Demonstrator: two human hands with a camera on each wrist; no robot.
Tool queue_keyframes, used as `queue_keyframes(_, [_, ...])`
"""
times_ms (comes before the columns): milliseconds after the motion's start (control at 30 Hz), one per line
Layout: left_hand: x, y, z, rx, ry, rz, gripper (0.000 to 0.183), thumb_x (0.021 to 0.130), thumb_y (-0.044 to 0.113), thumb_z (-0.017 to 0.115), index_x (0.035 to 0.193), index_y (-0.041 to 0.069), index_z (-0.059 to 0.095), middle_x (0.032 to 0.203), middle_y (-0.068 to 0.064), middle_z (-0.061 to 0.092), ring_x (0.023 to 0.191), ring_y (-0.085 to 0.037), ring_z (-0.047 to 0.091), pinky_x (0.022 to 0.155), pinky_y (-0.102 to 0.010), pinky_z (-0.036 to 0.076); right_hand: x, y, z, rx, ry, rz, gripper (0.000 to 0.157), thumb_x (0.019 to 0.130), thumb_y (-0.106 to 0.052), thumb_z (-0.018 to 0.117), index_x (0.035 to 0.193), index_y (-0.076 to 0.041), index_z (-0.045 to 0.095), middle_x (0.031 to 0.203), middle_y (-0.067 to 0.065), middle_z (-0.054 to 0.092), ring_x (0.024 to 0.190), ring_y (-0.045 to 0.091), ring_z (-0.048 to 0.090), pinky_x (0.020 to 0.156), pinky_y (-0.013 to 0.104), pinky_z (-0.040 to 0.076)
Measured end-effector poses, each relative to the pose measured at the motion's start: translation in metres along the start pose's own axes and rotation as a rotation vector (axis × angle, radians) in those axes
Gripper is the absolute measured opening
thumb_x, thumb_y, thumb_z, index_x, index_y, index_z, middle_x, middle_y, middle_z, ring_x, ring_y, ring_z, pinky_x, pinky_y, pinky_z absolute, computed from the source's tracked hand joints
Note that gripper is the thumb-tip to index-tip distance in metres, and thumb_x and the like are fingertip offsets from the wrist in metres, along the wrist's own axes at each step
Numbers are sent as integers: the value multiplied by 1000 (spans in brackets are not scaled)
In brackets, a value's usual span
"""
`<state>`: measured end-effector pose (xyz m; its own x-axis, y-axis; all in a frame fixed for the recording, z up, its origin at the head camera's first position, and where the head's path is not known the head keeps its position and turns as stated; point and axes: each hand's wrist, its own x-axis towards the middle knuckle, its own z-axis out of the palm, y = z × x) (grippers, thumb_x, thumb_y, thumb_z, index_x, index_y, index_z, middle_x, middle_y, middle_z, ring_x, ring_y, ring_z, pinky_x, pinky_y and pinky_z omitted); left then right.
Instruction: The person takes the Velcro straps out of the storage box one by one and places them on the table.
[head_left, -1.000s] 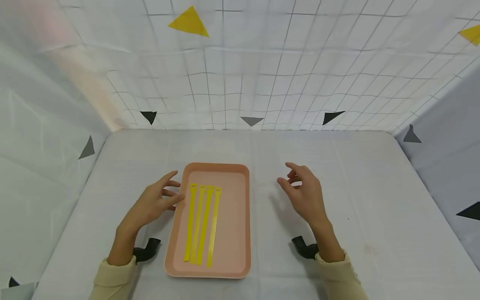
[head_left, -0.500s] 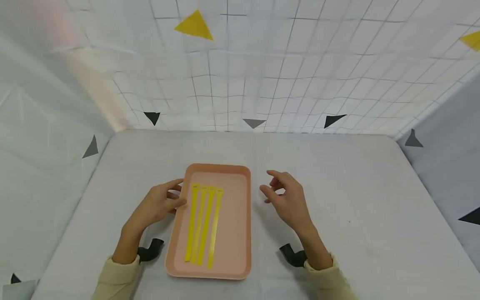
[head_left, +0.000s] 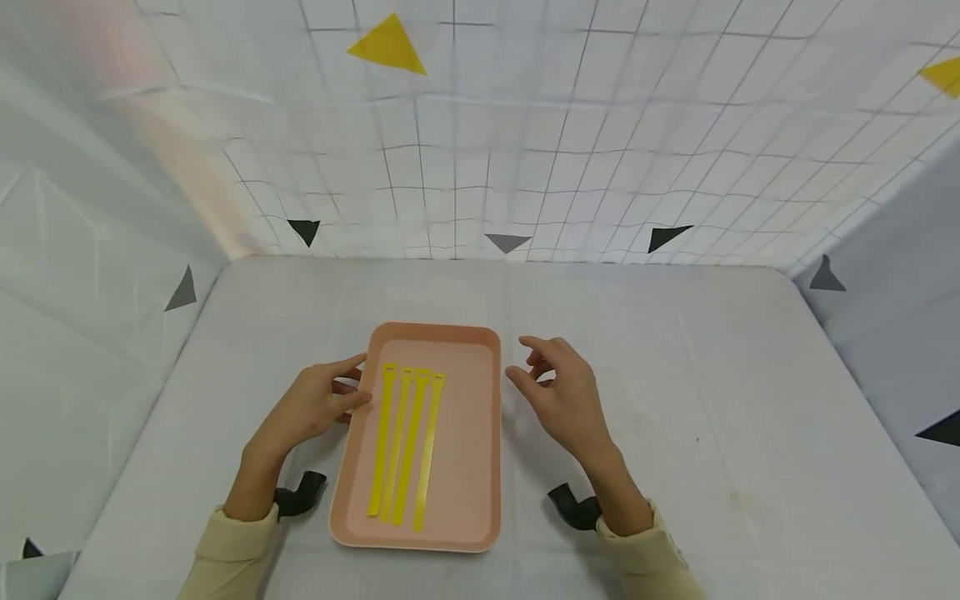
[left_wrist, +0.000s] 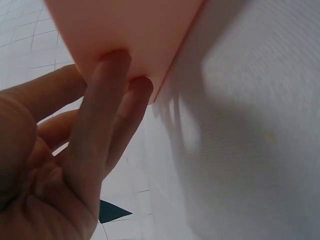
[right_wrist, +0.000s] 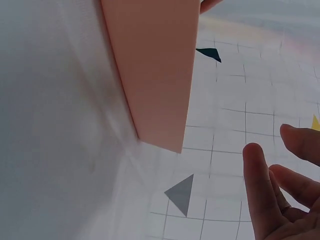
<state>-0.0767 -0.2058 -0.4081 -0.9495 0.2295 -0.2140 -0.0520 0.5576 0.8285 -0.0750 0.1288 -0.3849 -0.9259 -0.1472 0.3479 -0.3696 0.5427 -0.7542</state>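
A pink tray point(head_left: 465, 433) lies on the white-covered table, its long sides running away from me. Inside, toward its left side, several yellow cable straps point(head_left: 408, 442) with slotted heads lie roughly side by side. My left hand point(head_left: 307, 404) holds the tray's left edge; in the left wrist view, fingers point(left_wrist: 107, 85) press on the outer wall while the thumb tip is hidden behind the rim. My right hand point(head_left: 566, 400) hovers just beyond the tray's right edge, fingers loosely bent, holding nothing. The right wrist view shows a gap between it and the tray's wall point(right_wrist: 155, 75).
White table cover point(head_left: 712, 375) surrounds the tray. A gridded white sheet point(head_left: 555, 158) with coloured triangles hangs behind, and pale sheets stand at both sides. Black curved pieces point(head_left: 302, 494) sit at both wrists.
My right hand has moved left, closer to the tray's right side. My left hand has come in against the left rim. The straps lie as before.
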Motion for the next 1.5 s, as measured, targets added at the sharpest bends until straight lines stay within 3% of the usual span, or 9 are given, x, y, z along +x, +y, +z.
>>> queue_keyframes(333, [1,-2,-2,-31,-7,-4,66,92,4,69,151,0,38,130,-27,55,110,-37,63,69,-32,59,11,-18,12,-55,-51,-26,39,84,-12,80,120,-2,69,88,5,58,73,14,63,58,30,51])
queue_keyframes(667, [2,-3,-1,-29,-13,0,67,92,6,69,151,1,38,129,-26,57,108,-36,64,68,-32,59,15,-34,18,-54,-69,-46,39,85,-11,79,122,-1,69,90,12,59,74,17,62,59,31,50])
queue_keyframes(1500, [3,-4,-2,-61,-12,1,65,93,6,69,150,2,39,126,-30,59,91,-25,70,63,-32,59,28,-38,48,-62,-219,16,43,88,-17,77,127,-2,66,99,8,60,72,15,57,62,31,49])
